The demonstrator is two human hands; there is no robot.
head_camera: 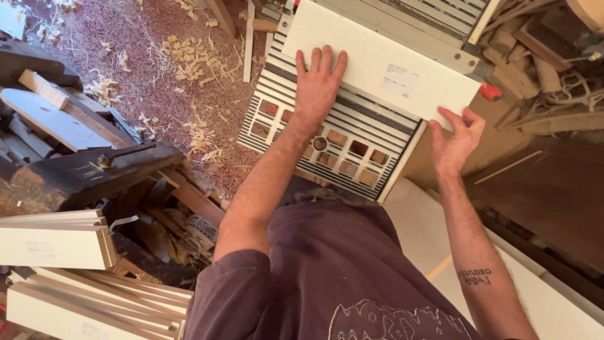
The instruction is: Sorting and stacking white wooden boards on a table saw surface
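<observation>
A white rectangular board with a small paper label lies flat on a saw table whose top is striped with slots and square openings. My left hand presses flat on the board's near left part, fingers spread. My right hand grips the board's near right corner from below the edge. Both forearms reach forward from my purple shirt.
Wood shavings litter the reddish floor at the left. Stacked white boards lie at the lower left, beside dark timber and offcuts. A red knob sticks out at the table's right. Scrap wood piles at the upper right.
</observation>
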